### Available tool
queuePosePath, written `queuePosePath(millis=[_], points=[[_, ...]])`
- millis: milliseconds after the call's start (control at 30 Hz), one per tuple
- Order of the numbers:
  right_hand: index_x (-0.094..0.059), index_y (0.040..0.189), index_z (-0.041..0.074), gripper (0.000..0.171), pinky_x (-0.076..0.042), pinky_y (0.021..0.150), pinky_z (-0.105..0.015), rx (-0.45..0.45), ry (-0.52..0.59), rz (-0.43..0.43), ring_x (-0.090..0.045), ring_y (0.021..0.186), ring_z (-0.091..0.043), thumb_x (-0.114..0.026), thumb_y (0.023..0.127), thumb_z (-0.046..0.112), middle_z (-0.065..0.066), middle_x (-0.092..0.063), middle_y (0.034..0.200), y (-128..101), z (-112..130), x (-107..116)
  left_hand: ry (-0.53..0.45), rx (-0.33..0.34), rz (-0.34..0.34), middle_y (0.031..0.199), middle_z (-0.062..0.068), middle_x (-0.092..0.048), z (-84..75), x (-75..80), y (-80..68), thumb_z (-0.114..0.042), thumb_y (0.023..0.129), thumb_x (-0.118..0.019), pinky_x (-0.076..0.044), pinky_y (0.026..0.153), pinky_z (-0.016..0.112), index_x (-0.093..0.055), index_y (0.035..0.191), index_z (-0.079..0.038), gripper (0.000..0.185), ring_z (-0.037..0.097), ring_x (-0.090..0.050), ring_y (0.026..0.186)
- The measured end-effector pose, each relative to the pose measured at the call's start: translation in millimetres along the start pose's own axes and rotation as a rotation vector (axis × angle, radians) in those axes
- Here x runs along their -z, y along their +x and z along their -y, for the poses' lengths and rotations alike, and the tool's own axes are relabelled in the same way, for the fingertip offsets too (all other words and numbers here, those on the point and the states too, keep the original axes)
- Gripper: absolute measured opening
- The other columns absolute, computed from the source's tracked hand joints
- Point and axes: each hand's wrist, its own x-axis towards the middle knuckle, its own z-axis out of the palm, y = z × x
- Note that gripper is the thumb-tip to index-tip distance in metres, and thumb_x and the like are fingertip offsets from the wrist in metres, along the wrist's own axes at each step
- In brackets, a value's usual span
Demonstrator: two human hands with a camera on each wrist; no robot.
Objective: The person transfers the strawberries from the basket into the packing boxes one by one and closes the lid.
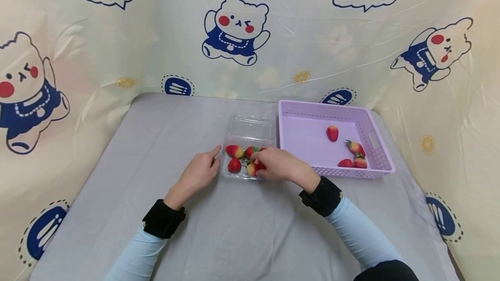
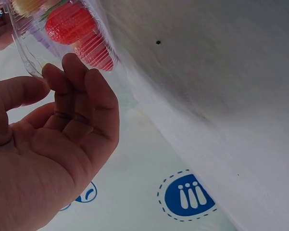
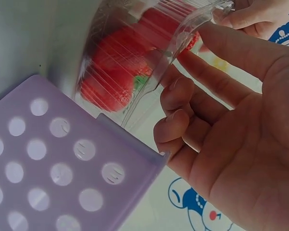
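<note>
A hinged clear plastic box (image 1: 250, 125) lies with its lid folded back and several strawberries (image 1: 234, 151) in its base. At the box's left side, my left hand (image 1: 200, 170) pinches the rim between thumb and fingertips; in the left wrist view, the left hand (image 2: 72, 125) shows its palm beside the rim. My right hand (image 1: 282, 165) reaches over the box's right half. Its thumb and index finger pinch a strawberry (image 3: 193, 41) inside the box, partly hidden by the fingers. The other fingers of the right hand (image 3: 231, 115) curl outside the box wall.
Right of the box stands a lilac perforated basket (image 1: 304, 131), close to the right forearm. Several strawberries (image 1: 332, 133) lie in its right part. A grey cloth (image 1: 187, 246) covers the table, and a printed curtain (image 1: 164, 34) hangs behind and at the sides.
</note>
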Motion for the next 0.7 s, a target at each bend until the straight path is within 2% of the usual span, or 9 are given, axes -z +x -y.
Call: queuePosePath(millis=[233,700], points=[[-0.071,0.133,0.010,0.038,-0.057,0.089,-0.033,0.003,0.009,-0.001,-0.061,0.094,-0.018,-0.079,0.096,0.018,-0.003,-0.070,0.109,1.3,0.2,-1.8,0.008,-0.003,0.003,0.061,0.000,-0.040,0.2,-0.1,-0.7,-0.007,0.106,-0.056,-0.034,0.052,0.028,-0.046,0.154,0.008,0.052,0.014,-0.036,0.054],[-0.073,0.128,0.010,0.034,-0.056,0.082,-0.029,0.012,-0.027,-0.044,-0.060,0.091,-0.017,-0.080,0.096,0.019,-0.001,-0.069,0.102,2.4,2.0,-4.7,0.010,-0.004,-0.003,0.059,-0.001,-0.040,0.0,0.0,-4.1,-0.007,0.106,-0.055,-0.033,0.051,0.028,-0.046,0.154,0.009,0.051,0.013,-0.035,0.053]])
